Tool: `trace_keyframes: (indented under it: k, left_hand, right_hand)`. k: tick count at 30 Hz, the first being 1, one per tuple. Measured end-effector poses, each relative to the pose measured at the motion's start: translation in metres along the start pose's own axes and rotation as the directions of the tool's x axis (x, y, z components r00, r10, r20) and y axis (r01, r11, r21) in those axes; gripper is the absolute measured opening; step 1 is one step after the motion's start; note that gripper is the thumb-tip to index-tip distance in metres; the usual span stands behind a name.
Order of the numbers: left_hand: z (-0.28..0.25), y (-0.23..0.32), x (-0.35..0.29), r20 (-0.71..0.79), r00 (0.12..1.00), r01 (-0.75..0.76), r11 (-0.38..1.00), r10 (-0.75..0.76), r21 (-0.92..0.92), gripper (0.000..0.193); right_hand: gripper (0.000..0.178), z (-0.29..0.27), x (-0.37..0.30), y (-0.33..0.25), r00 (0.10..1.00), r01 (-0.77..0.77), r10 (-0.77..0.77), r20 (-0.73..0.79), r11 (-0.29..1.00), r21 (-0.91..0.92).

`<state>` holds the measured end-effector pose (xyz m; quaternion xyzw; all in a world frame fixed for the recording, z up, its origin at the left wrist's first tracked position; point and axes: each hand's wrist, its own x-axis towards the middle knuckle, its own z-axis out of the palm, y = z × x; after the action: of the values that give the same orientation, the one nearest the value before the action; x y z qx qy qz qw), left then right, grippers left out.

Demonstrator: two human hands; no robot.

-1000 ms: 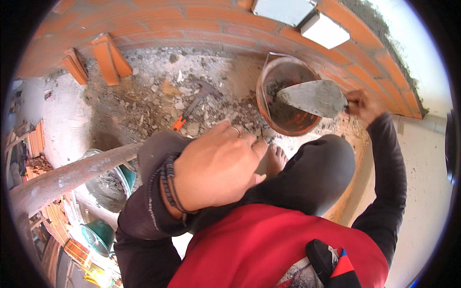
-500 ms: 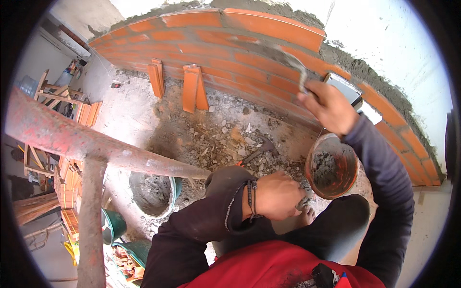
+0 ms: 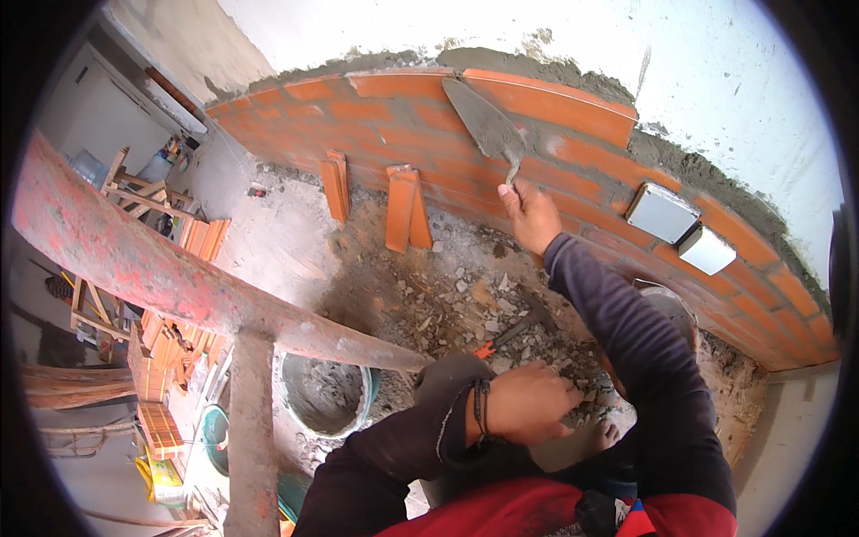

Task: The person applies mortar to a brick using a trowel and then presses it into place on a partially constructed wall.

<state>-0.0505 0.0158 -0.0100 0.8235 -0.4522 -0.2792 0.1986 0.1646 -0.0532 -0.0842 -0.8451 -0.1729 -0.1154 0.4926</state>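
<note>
At left, grey mortar (image 3: 324, 394) is contained in a bucket (image 3: 368, 394); farther right, a trowel (image 3: 488, 125) is held, blade up, before the upper courses of the brick wall (image 3: 582, 157). The left hand (image 3: 523, 407) is held low, fingers curled, whether around anything cannot be told, while the trowel's handle is clamped in the right hand (image 3: 535, 219).

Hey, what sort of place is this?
Likely a building site or renovation: the right hand holds a trowel near a brick wall, a bucket contains grey, mortar-like mix, and rubble litters the floor.
</note>
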Motion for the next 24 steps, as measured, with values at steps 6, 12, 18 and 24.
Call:
trace_keyframes:
  k: [6,12,18,24]
  left_hand:
    - [-0.004,0.000,-0.007,0.022,0.999,-0.029,0.999,0.029,-0.030,0.053]
    - [-0.007,-0.009,-0.022,0.022,1.000,-0.001,0.996,0.003,-0.094,0.055]
    - [-0.009,-0.019,-0.025,0.027,1.000,0.008,0.992,-0.005,-0.129,0.056]
    - [-0.007,-0.026,-0.027,-0.028,0.999,-0.029,0.992,0.026,-0.125,0.055]
  right_hand:
    - [0.037,0.046,0.015,0.029,0.974,0.054,-0.021,-0.228,0.989,0.138]
    - [0.037,0.086,0.025,0.022,0.960,0.014,0.068,-0.273,0.958,0.287]
    - [0.036,0.102,0.033,0.015,0.954,-0.079,0.168,-0.247,0.940,0.333]
    - [0.035,0.110,0.042,0.018,0.951,-0.054,0.164,-0.262,0.922,0.382]
